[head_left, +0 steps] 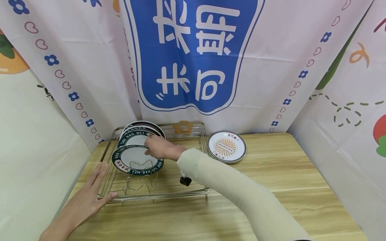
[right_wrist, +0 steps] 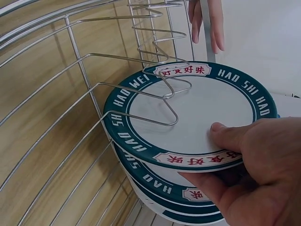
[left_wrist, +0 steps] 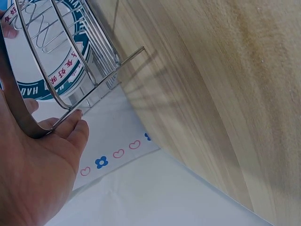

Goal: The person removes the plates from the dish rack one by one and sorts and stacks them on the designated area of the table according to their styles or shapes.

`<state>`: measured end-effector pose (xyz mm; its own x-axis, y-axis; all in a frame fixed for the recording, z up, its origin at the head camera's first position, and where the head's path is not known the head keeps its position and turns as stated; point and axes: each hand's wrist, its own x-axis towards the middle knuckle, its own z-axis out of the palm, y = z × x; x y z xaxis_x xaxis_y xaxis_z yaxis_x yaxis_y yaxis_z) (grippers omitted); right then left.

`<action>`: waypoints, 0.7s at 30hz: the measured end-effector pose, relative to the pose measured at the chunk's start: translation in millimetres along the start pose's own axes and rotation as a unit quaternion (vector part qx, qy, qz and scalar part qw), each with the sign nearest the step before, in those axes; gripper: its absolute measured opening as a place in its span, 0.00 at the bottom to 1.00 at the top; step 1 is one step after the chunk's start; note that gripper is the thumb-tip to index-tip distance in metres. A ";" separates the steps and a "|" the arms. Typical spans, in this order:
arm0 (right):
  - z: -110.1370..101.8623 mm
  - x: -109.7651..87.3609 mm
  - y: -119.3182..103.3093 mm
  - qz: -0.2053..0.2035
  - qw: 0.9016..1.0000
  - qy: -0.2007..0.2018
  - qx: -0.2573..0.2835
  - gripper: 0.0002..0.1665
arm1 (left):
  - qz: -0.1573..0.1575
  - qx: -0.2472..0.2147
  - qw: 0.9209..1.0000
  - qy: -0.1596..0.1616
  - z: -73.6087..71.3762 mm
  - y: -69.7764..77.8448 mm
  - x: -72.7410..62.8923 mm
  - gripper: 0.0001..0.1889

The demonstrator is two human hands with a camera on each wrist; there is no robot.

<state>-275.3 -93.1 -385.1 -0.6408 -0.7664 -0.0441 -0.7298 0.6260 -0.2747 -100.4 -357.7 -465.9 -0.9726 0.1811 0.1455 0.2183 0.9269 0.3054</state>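
Note:
In the head view, a white plate with a dark green lettered rim (head_left: 129, 155) leans in a wire dish rack (head_left: 181, 193). My right hand (head_left: 161, 147) pinches this plate at its edge, the thumb lying on the white face in the right wrist view and the fingers behind. Several similar plates (head_left: 132, 136) stand behind it in the rack. My left hand (head_left: 82, 202) is at the rack's front left corner, fingers fairly straight along the side and thumb over the front. In the left wrist view, the rack's metal rim touches this hand (left_wrist: 44, 160).
Right of the rack, a small stack of white plates (head_left: 227, 146) with an orange sunburst pattern lies on the wooden table (head_left: 271, 187). Printed cloth (head_left: 265, 67) hangs behind and at both sides. Bent wire dividers (right_wrist: 164, 96) stand in front of the pinched plate.

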 end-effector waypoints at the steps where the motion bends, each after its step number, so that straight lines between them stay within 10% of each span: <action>1: -0.2 -0.5 0.0 -0.003 1.000 0.001 -0.001 0.11 | -0.001 -0.001 1.000 -0.001 0.5 -0.1 0.0 0.57; 21: -12.9 -12.2 1.2 -0.011 0.998 0.062 0.028 0.12 | 0.006 -0.003 1.000 0.004 0.3 -0.5 -0.1 0.58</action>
<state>-271.5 -81.1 -372.5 -0.6524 -0.7536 0.0807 -0.7316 0.5983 -0.3268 -100.4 -358.1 -466.3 -0.9694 0.1890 0.1565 0.2298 0.9228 0.3091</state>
